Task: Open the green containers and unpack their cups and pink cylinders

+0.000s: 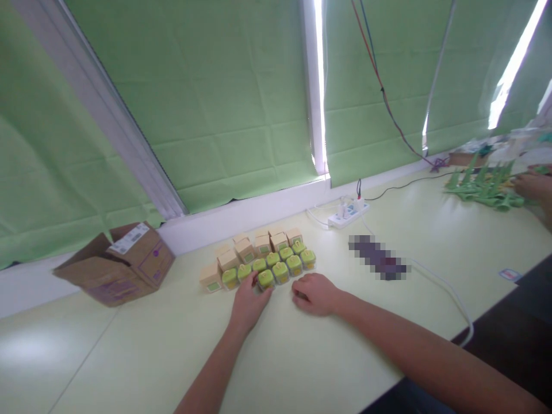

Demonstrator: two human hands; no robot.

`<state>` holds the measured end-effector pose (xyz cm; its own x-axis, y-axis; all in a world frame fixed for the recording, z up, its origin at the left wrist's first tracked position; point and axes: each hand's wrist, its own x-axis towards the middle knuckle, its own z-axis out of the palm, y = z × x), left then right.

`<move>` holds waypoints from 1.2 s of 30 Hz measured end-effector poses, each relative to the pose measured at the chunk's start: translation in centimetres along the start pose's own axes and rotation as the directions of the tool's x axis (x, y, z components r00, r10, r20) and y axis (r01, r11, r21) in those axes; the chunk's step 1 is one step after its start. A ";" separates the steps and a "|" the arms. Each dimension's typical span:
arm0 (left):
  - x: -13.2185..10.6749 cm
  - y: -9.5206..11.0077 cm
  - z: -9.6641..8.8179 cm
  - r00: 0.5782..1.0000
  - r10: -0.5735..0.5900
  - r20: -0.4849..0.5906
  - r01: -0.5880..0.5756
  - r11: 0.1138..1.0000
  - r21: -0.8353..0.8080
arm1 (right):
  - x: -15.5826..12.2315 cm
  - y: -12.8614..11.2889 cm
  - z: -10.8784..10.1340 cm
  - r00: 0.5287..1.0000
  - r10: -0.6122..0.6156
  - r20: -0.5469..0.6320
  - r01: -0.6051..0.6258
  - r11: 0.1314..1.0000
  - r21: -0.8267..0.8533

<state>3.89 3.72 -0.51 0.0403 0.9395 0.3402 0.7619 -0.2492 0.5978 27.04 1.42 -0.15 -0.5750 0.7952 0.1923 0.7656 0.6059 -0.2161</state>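
Note:
Several small green-lidded jars (280, 265) stand in rows on the pale yellow table (142, 356), with several small tan boxes (245, 248) lined up behind them. My left hand (249, 301) rests just in front of the jars, its fingers closed around the nearest jar (265, 279) at the front of the group. My right hand (314, 294) lies on the table to the right of that jar, fingers curled under, with nothing visible in it.
An open cardboard carton (118, 263) lies on its side at the left. A white power strip (348, 214) with cables sits by the window ledge, and a white cable (448, 296) trails right. Another person's hand (532, 187) handles green strips (483, 187) at far right.

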 end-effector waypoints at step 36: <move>-3.8 2.2 -1.1 0.989 -0.051 0.135 0.096 0.929 -0.356 | -0.9 1.5 0.4 0.999 -0.034 -0.008 0.034 0.999 0.014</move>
<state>4.68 -0.66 0.33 0.0888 0.9741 0.2080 0.4819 -0.2247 0.8469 28.55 1.64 -0.97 -0.5982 0.7742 0.2069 0.7418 0.6326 -0.2227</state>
